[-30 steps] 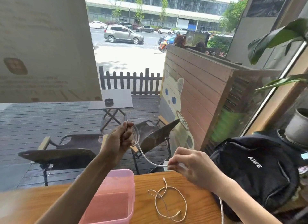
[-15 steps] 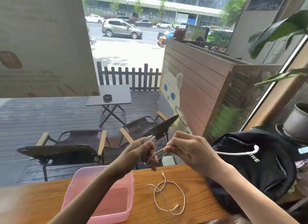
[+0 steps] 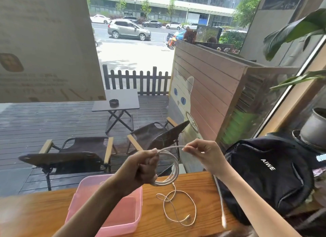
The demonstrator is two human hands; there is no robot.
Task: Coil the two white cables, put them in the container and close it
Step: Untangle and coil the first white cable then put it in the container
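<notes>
My left hand (image 3: 144, 168) grips a coil of thick white cable (image 3: 173, 168) held in the air above the wooden table (image 3: 53, 208). My right hand (image 3: 204, 155) pinches the same cable just right of the coil; its loose tail (image 3: 220, 201) hangs down past my right forearm, ending in a plug. A second, thinner white cable (image 3: 180, 208) lies in loose loops on the table below my hands. The pink plastic container (image 3: 139, 201) stands open at the left, partly hidden by my left forearm.
A black backpack (image 3: 268, 173) sits on the table's right end, close to the hanging tail. A grey plant pot (image 3: 314, 129) stands behind it. A window pane rises just beyond the table's far edge.
The coil has gained a wider loop and now hangs from my left hand. My right hand has drawn apart to the right, and the tail now hangs down instead of stretching rightward over the backpack.
</notes>
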